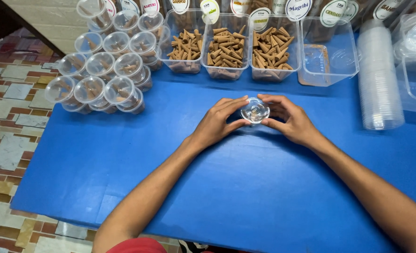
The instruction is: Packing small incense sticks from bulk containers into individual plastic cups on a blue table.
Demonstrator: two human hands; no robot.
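A small clear plastic cup [255, 111] with a round lid stands on the blue table [245, 187], held between both hands. My left hand [217, 122] grips its left side with fingers curled over the top. My right hand [288, 117] holds its right side, thumb and fingers on the rim. What is inside the cup cannot be made out.
Three clear tubs of brown incense cones [226, 49] and one nearly empty tub [327, 51] line the far edge. Stacked lidded cups with cones [105, 70] fill the far left. A tall stack of clear lids [379, 75] lies at right. Tiled floor [6, 136] shows left.
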